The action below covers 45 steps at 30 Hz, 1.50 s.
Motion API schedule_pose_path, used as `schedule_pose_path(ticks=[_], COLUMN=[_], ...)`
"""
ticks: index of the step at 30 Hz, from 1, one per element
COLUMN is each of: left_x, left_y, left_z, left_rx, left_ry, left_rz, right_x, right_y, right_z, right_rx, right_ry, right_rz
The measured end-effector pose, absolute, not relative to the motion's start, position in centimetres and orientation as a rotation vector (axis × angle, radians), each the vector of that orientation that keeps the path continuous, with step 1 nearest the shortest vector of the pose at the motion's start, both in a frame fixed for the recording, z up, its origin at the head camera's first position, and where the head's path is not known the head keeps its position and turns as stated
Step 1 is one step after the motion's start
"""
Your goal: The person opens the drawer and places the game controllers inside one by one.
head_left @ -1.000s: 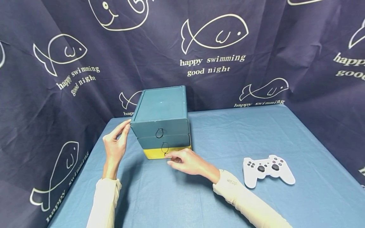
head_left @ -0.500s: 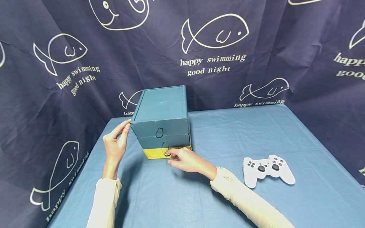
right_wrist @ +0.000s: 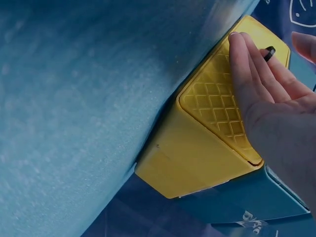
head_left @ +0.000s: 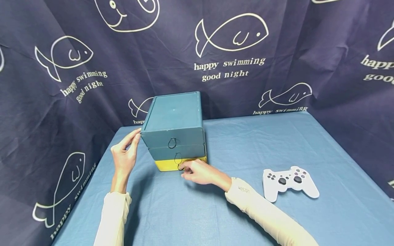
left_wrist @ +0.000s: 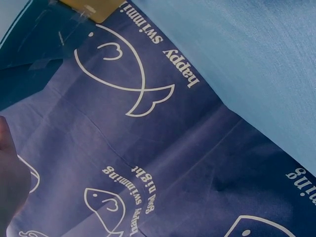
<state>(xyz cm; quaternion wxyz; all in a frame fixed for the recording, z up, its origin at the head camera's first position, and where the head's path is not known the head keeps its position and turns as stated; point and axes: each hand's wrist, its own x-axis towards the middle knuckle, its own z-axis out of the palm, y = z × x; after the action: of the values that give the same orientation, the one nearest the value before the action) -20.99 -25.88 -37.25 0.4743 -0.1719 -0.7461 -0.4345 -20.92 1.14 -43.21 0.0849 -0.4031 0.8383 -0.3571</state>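
A stack of drawers, with two teal drawers [head_left: 175, 140] above a yellow drawer [head_left: 166, 165], stands on the blue cloth. The left hand [head_left: 125, 153] touches its front left upper corner with thumb and fingertips; only part of that hand shows in the left wrist view. On the yellow front, the right hand [head_left: 200, 172] has a fingertip hooked in a small black loop pull [right_wrist: 269, 53]. Its other fingers lie along the patterned yellow face in the right wrist view, and the thumb stands apart. Black loops also hang on the teal fronts, the top one [head_left: 172, 143] included.
A white game controller [head_left: 289, 182] lies on the table cloth [head_left: 246, 147] to the right of the right sleeve. Dark blue fabric [head_left: 234, 92] with white fish drawings hangs behind the stack and along both sides.
The right hand has moved slightly up and left against the yellow front, a fingertip entering the loop pull. The left hand stays at the corner. The drawers look unmoved.
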Motion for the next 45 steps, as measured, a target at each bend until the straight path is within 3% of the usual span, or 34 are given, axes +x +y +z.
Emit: schedule_pose_path(ticks=[45], left_x=[-20.9], left_y=[-26.0], left_z=[-37.2], left_rx=[-0.417], left_ry=[-1.834], left_rz=[-1.081], right_x=[-18.4], right_y=[1.5], right_z=[-43.0], right_rx=[-1.292], right_ry=[2.456], right_rz=[-1.079])
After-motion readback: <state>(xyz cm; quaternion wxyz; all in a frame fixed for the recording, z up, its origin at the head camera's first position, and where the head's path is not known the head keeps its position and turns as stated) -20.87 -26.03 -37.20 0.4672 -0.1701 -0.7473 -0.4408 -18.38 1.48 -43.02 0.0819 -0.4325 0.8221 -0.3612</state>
